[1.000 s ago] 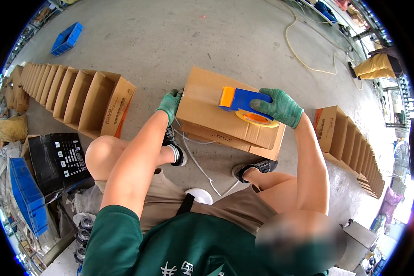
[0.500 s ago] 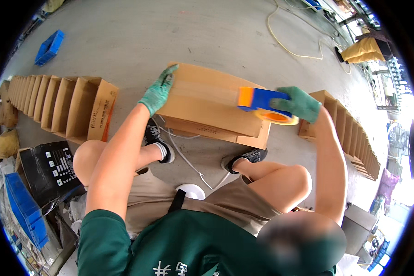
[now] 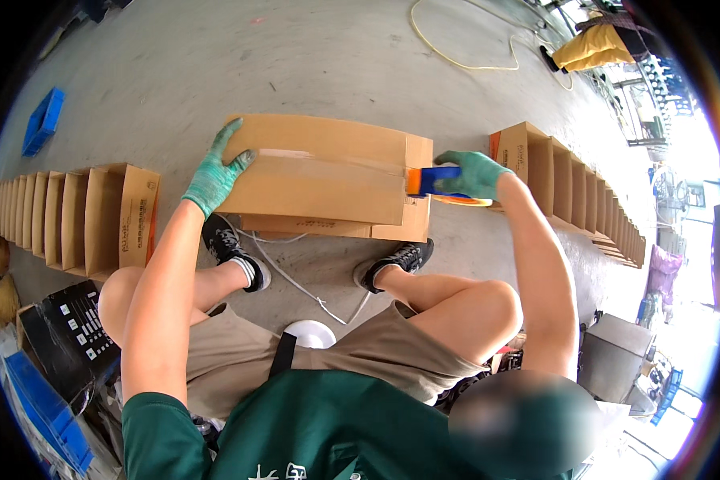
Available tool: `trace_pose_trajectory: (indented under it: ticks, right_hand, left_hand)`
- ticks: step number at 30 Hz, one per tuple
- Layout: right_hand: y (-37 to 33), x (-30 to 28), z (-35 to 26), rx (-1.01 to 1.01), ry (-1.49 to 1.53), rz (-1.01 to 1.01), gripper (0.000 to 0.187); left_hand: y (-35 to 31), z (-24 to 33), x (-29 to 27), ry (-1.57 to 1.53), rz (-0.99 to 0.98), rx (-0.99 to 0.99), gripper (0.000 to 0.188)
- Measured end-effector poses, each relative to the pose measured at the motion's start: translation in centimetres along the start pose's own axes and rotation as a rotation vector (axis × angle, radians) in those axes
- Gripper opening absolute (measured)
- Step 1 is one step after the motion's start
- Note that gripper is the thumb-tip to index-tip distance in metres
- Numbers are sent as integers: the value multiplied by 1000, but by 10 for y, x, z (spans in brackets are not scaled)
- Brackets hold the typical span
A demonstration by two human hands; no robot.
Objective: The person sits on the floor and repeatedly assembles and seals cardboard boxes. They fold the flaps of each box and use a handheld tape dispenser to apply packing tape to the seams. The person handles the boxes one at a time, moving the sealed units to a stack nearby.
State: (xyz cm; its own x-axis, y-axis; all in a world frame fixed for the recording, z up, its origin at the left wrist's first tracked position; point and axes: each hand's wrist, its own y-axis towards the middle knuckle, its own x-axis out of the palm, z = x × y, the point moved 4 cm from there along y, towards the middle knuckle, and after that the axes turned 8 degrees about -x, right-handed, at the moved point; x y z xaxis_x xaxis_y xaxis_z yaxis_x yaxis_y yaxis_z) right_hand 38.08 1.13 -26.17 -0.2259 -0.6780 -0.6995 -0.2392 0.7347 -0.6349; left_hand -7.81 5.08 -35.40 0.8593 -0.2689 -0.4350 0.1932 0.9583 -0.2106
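Observation:
A closed cardboard box (image 3: 320, 180) lies across the space before my shins, tilted over another cardboard piece (image 3: 296, 226) below it. My left hand (image 3: 216, 176), in a green glove, grips the box's left end, with thumb and a finger apart on its top edge. At the right end my right hand (image 3: 474, 174), also gloved, is closed round a blue tape dispenser (image 3: 436, 180) with an orange front and a yellow roll. The dispenser's front meets the box near its right edge. A shiny strip of tape (image 3: 286, 153) shows on the top seam.
Rows of open cardboard boxes stand at left (image 3: 104, 216) and right (image 3: 540, 164). A blue crate (image 3: 43, 122) sits far left, a black box (image 3: 70, 336) near left. A white cord (image 3: 296, 280) lies between my shoes. A hose (image 3: 456, 64) and another person's yellow clothing (image 3: 596, 46) are far right.
The tape dispenser has moved rightward along the box to its right end. My left thumb now rests on the box's top. The whole view has shifted, moving the surroundings in it.

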Motion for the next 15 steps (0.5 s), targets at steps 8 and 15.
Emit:
trace_pose_trajectory:
  ticks: [8,15]
  right_hand:
    - [7,19,-33,-41,74,-42,54]
    - [-6,39,-39,-87,-93,1,53]
  left_hand:
    - [-2,109,103,1152,-51,489,49]
    - [13,182,219,1032,-509,768,41]
